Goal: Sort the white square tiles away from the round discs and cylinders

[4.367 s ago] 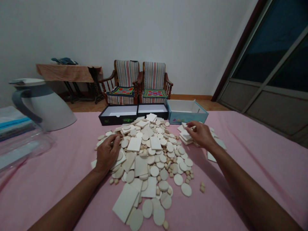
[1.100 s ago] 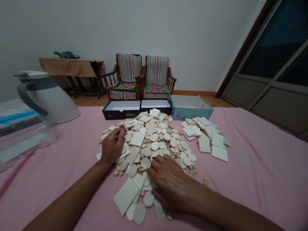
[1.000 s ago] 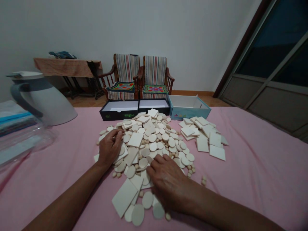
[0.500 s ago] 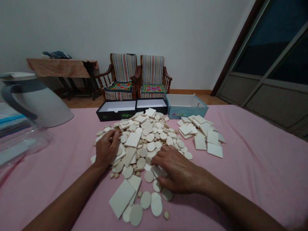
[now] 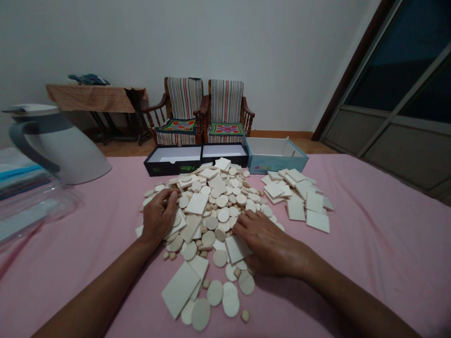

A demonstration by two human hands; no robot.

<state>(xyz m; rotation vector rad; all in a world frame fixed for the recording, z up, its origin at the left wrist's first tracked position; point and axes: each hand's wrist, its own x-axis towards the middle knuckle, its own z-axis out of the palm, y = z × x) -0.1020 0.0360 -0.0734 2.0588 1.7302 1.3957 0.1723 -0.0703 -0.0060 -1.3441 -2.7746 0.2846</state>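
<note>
At the near part of the wooden-piece pile, 1 square tile is overlapped by the right hand, fingers curled; clamping cannot be told. The left hand is bunched, its grip hidden. Probably light and stiff, the tile is best pinched by opposite edges.

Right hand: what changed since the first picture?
Right hand moved left and nearer, from the tile pile to the central heap, now against a square tile; grip unclear. Left hand stayed at the heap's left edge; black trays and blue box unmoved.
</note>
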